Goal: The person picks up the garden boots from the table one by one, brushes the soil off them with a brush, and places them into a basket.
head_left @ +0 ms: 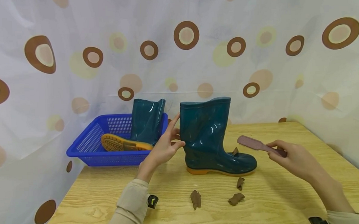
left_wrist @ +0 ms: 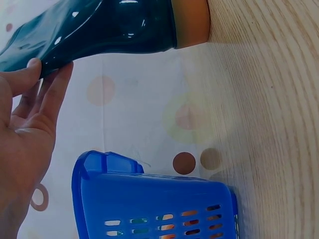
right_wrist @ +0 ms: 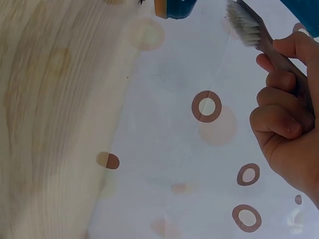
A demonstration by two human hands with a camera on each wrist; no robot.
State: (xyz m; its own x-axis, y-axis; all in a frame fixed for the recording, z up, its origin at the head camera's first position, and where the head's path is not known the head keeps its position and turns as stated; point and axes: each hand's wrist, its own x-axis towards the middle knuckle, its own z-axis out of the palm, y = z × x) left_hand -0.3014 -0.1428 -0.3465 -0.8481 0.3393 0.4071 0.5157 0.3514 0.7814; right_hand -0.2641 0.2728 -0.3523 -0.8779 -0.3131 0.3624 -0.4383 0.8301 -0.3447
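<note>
A glossy dark teal rubber boot [head_left: 206, 137] with an orange sole stands upright on the wooden table, its toe to the right. My left hand [head_left: 163, 146] touches the back of its shaft with fairly straight fingers and the thumb tip. In my right hand [head_left: 296, 158] I grip the handle of a mauve brush [head_left: 251, 143], held in the air to the right of the boot. Pale bristles [right_wrist: 245, 24] show in the right wrist view. One brown flake [head_left: 235, 151] lies on the boot's instep.
Several brown flakes lie on the table, one being a curled piece [head_left: 236, 199] in front of the boot. At the left stands a blue plastic basket [head_left: 109, 160] containing another teal boot [head_left: 147, 123] and a yellow-orange sole [head_left: 117, 143]. A patterned sheet [head_left: 165, 72] hangs behind.
</note>
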